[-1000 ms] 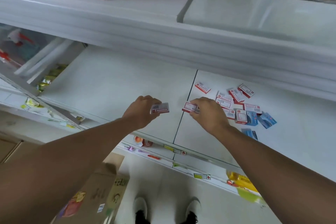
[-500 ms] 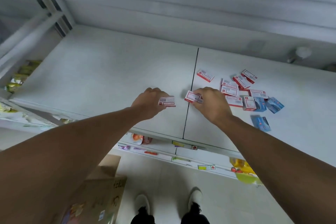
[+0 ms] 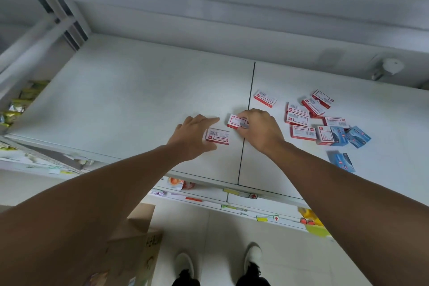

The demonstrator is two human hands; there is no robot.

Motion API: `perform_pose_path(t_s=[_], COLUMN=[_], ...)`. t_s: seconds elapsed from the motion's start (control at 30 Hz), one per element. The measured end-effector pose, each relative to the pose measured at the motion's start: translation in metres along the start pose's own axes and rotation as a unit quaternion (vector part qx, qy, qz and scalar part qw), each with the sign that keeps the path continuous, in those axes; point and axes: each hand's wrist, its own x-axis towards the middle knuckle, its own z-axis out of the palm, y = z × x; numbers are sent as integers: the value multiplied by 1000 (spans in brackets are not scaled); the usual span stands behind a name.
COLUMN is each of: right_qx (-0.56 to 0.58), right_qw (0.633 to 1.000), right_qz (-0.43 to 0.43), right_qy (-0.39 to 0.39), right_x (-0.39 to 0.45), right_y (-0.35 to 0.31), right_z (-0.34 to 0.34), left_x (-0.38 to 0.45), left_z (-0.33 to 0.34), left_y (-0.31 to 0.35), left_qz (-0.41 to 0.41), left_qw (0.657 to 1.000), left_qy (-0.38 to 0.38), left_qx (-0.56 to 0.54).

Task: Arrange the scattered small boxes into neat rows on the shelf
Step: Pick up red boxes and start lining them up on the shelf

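Both hands working small boxes at the shelf seam, loose pile lying at 3 o'clock.

White shelf [image 3: 130, 100] is filling the frame, with a dark seam [image 3: 247, 123] running down its middle. Left hand [image 3: 193, 137] is sitting just left of the seam, fingers spread, thumb touching a red-and-white box [image 3: 218, 136]; looks like loosely grasping it, contact partly hidden. Right hand [image 3: 261, 131] is pinching a second red-and-white box [image 3: 236, 121] on the seam, at 1 o'clock from the first. Scattered red boxes [image 3: 301, 118] and blue boxes [image 3: 348, 136] are lying jumbled at 3 o'clock from the right hand, some touching, one red box [image 3: 265, 99] lying apart at 12 o'clock.
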Motion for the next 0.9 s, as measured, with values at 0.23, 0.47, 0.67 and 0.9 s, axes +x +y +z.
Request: perform_pose_path(t_s=[0.23,0.47,0.67,0.9], right_qx=[10,53,215,483], right_qw=[1000,998,974,835], right_qz=[-4,-19,53,234], right_qy=[-21,-36,43,123], right_x=[15,11,-13,-81], right_y=[-21,-24,-22,-57], right_z=[12,18,15,37], left_x=[-23,-29,-25,-17], left_z=[2,2,3,2], left_y=[-24,-23,-6,21], left_qz=[-40,-52,-73,-182], left_qw=[996,994,975,832], left_qy=[62,78,88,94], left_qx=[-39,-60,-190,-515])
